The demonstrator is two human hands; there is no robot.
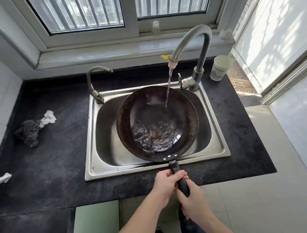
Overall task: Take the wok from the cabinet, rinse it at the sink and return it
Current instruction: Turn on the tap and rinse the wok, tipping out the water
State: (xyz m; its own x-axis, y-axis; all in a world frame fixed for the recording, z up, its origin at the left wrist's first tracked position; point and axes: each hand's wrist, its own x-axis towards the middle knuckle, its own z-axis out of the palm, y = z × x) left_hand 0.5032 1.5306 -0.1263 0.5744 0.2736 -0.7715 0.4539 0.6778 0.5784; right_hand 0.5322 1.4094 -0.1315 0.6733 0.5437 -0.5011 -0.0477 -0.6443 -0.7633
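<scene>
A person holds a dark wok (157, 119) over a stainless-steel sink (90, 142) as water runs from the tall curved faucet (193, 40) at the far right corner of the basin — the stream strikes the pan's far inner wall and pools, rippling, in the near part of the bowl. The wok fills most of the basin, its rust-brown rim close to the sink's near edge, its black handle (179, 178) reaching out over the dark countertop (40, 167) toward the person. Both hands are wrapped closed around that handle: the left hand (166, 184) grips it nearer the pan, fingers curled over the top, while the right hand (195, 201) clasps the end nearest the body. A smaller second tap (95, 80) stands at the sink's far left corner. On the counter to the left lie a dark steel-wool scourer (28, 132) with a scrap of white cloth (48, 117) touching it, and another white scrap (2, 179) at the left edge. A white cup (219, 67) sits on the counter to the right of the faucet, beneath a barred window (83, 9)
</scene>
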